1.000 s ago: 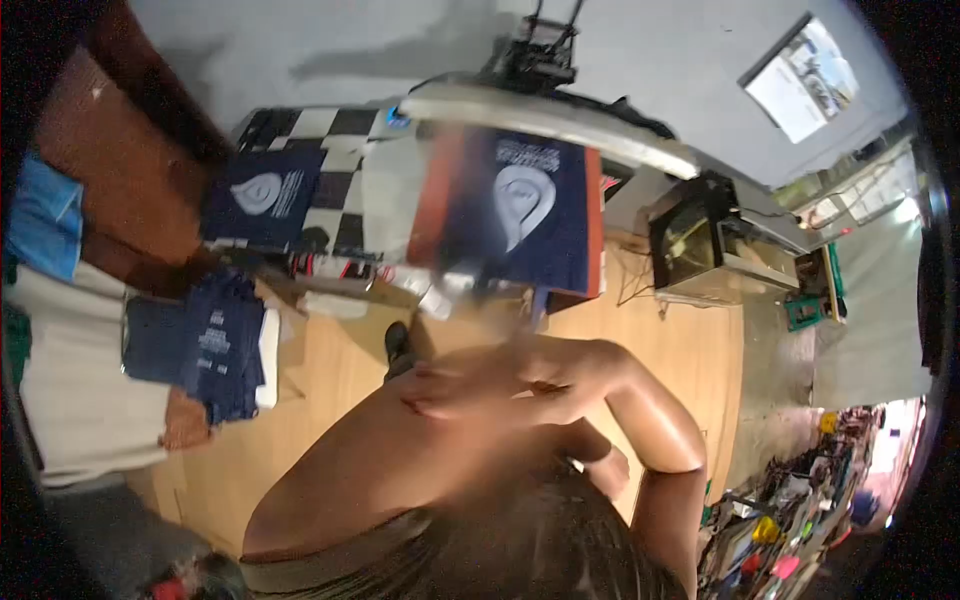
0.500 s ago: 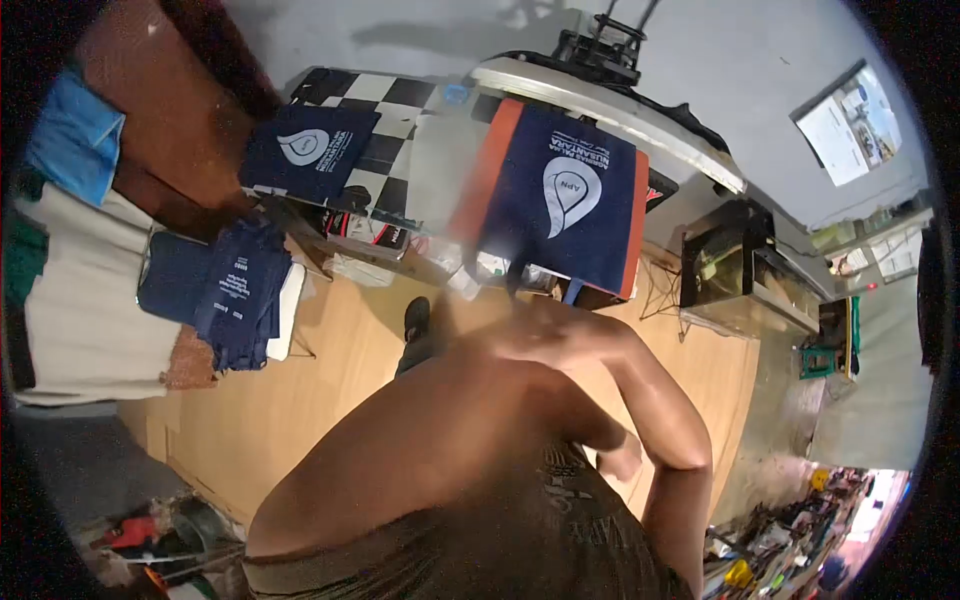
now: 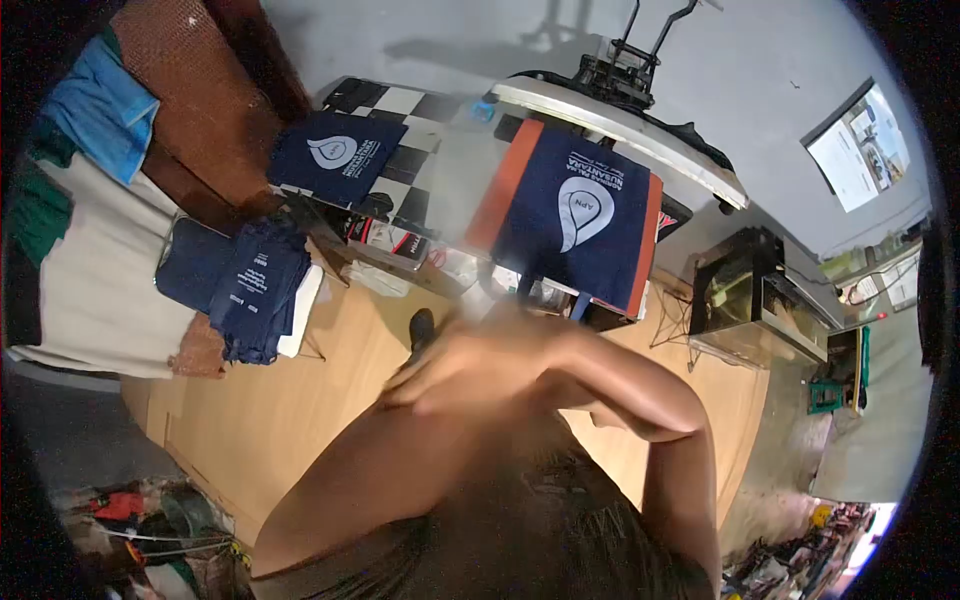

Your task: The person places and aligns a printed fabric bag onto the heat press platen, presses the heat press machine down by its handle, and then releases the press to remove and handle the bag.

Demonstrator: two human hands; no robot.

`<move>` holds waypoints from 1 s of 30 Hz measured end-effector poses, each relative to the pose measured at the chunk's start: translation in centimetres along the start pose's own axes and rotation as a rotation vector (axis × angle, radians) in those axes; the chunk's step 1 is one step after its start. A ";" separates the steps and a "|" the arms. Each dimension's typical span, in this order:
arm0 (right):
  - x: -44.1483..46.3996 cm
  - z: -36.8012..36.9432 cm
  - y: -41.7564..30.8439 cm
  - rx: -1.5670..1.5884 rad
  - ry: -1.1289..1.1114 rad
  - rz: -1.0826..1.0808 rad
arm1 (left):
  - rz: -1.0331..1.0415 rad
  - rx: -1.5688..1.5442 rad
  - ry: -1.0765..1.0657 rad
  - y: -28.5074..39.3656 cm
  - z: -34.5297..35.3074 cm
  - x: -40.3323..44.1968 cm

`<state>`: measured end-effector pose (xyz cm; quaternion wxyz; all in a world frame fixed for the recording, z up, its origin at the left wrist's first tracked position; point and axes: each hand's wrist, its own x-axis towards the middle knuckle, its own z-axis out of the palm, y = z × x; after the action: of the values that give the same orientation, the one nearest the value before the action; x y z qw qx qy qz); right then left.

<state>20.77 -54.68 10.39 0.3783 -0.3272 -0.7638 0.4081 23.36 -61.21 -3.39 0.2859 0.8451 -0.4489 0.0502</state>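
My right hand (image 3: 465, 365) reaches across my body and lies over my bent left arm (image 3: 370, 470), its fingers stretched out and partly blurred. My left hand (image 3: 606, 414) is mostly hidden behind my right forearm, so its fingers do not show clearly. Beyond my hands, a navy bag (image 3: 555, 235) with a white APN leaf logo lies flat on an orange-edged board (image 3: 495, 190) below a press. Another navy printed bag (image 3: 335, 155) rests to its left on the checkered table top (image 3: 405, 100).
The press has a white upper plate (image 3: 620, 125). Left of me, navy bags (image 3: 262, 290) are piled on a stool, near beige cloth (image 3: 120, 280). A glass tank (image 3: 755, 300) stands at right. Clutter (image 3: 800, 560) covers the lower right floor.
My right hand has slid left and down along my left arm, its fingers now showing. My left hand has become mostly covered by my right forearm. The view has shifted slightly.
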 end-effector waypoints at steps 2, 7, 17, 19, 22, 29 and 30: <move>-2.4 -1.2 2.7 0.038 0.003 0.154 | 0.004 -0.006 -0.011 -0.2 -0.1 -0.2; 4.0 -0.5 -2.7 -0.016 -0.121 0.248 | -0.001 -0.040 -0.038 -2.2 -1.6 -3.0; -0.6 -2.2 3.1 -0.343 0.430 0.533 | -0.003 -0.058 -0.072 -5.2 -6.0 -12.0; -1.0 -4.1 3.9 -0.356 0.104 1.015 | -0.010 -0.053 -0.066 -6.0 -7.1 -13.7; 3.8 -2.4 0.2 -0.089 0.668 0.953 | -0.027 -0.053 -0.057 -7.4 -8.4 -16.1; 15.3 -5.5 -1.3 -0.386 0.208 0.454 | -0.082 -0.030 -0.059 -10.8 -11.2 -20.8; 15.8 -5.5 -1.1 -0.435 0.179 0.417 | -0.092 -0.032 -0.061 -11.2 -11.5 -21.4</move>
<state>17.35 -40.35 18.33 0.2734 -0.5847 -0.7132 0.2733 21.51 -34.68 -6.08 0.2876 0.8614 -0.4186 0.0041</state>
